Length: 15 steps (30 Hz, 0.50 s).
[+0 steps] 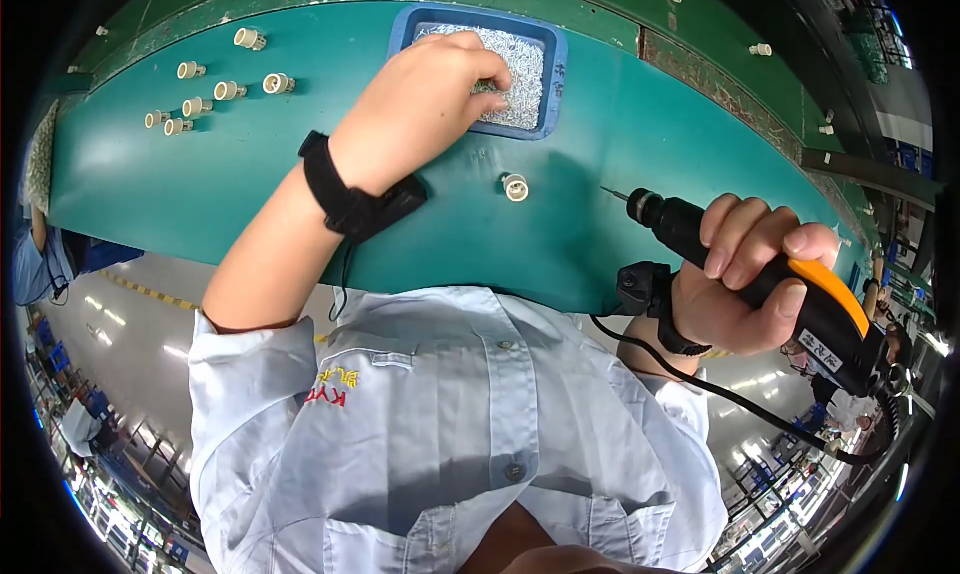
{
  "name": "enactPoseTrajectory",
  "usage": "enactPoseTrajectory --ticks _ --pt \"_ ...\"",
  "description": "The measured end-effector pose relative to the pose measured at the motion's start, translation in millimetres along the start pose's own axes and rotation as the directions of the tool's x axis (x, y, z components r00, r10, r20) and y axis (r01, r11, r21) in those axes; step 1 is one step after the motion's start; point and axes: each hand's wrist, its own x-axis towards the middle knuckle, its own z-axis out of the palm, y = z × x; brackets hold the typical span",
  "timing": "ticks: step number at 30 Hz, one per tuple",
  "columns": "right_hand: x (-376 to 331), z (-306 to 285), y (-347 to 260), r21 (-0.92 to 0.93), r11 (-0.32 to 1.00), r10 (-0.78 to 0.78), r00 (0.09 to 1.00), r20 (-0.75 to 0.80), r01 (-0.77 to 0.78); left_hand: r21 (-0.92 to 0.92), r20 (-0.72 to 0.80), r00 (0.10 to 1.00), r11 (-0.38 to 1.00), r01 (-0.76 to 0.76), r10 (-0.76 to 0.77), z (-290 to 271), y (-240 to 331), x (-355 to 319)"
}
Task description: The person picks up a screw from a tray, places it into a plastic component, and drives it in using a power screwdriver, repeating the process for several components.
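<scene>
My left hand (425, 104) reaches into a blue tray (553, 84) filled with small silver screws (520, 69), its fingertips pinched among them; what they hold is hidden. A black strap circles that wrist. My right hand (750, 274) grips a black and orange electric screwdriver (740, 264) with its thin bit pointing left, held above the green belt. A small white lamp socket (515, 187) stands alone on the belt, between the tray and the screwdriver tip.
Several more white lamp sockets (215, 91) lie scattered on the green conveyor belt (200, 184) at the far left. A black cable (740, 404) trails from the screwdriver. A few small white parts (760, 50) rest on the darker green ledge behind.
</scene>
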Motion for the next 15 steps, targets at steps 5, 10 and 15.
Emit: enactPoseTrajectory --ticks 5,10,15 --pt "2.0 6.1 -1.5 -0.022 1.000 0.007 1.000 0.007 -0.007 -0.105 0.177 0.980 0.988 0.115 -0.096 8.5 -20.7 7.2" --pt "3.0 6.4 0.2 -0.014 1.000 0.022 1.000 0.007 -0.022 -0.239 0.038 0.993 0.964 0.115 -0.109 10.3 -19.6 5.7" --pt "7.2 11.2 4.5 0.019 0.999 0.029 0.999 0.045 -0.030 -0.149 -0.158 0.981 0.985 0.089 -0.113 11.2 -19.0 1.5"
